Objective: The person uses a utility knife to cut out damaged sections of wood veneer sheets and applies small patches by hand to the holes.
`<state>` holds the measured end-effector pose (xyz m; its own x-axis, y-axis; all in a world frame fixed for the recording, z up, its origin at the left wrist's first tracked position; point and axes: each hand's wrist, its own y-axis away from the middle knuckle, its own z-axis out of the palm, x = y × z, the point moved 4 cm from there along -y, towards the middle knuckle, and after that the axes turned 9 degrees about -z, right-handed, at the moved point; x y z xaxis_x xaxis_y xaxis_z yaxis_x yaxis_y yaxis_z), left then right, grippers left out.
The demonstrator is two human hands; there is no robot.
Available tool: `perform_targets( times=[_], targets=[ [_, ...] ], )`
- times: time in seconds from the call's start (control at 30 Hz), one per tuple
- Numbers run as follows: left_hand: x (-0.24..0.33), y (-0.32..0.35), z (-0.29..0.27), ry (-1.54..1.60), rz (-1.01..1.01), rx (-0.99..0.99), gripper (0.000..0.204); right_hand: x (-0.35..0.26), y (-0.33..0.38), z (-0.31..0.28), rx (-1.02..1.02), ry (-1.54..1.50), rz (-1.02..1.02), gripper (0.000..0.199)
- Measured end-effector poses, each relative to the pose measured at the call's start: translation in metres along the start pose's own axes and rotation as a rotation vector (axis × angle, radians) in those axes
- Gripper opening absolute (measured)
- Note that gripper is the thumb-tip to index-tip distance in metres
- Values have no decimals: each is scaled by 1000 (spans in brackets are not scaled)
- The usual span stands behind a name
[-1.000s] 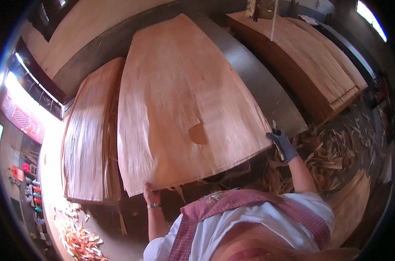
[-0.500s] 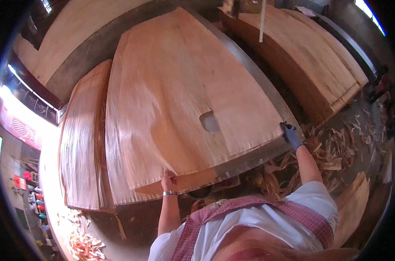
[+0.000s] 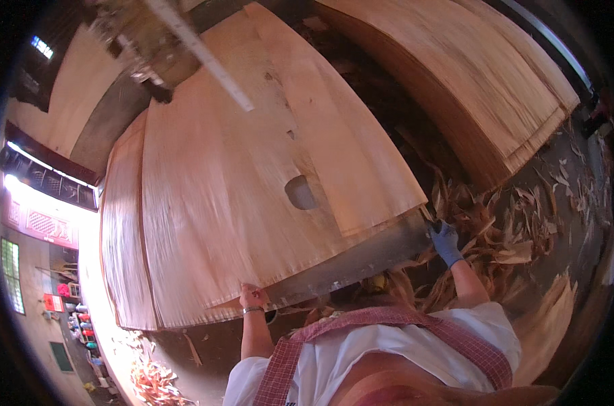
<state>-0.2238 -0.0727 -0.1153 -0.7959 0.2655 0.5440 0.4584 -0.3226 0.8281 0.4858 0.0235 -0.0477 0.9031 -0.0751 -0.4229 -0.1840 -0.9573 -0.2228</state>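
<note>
Left hand (image 3: 251, 296) and gloved right hand (image 3: 445, 238), well apart, both grip veneer sheet (image 3: 253, 176) near edge, frame centre.

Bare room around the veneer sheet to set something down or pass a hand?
Free: the grey table edge between the left hand and the gloved right hand, below the top veneer sheet. Crowded: the scrap strips right of the glove, and the dark gap toward the right-hand veneer stack, littered with offcuts. The sheets overlap on the left, leaving no bare table.
</note>
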Motion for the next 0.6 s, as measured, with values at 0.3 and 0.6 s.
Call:
perform_targets(
  times=[0.3,0.6],
  targets=[
    [-14,39,33,31,81,197,25,75,-34,7,-200,-73,189,38],
    [-1,6,17,-94,102,163,26,112,-14,72,-343,-112,309,30]
  ],
)
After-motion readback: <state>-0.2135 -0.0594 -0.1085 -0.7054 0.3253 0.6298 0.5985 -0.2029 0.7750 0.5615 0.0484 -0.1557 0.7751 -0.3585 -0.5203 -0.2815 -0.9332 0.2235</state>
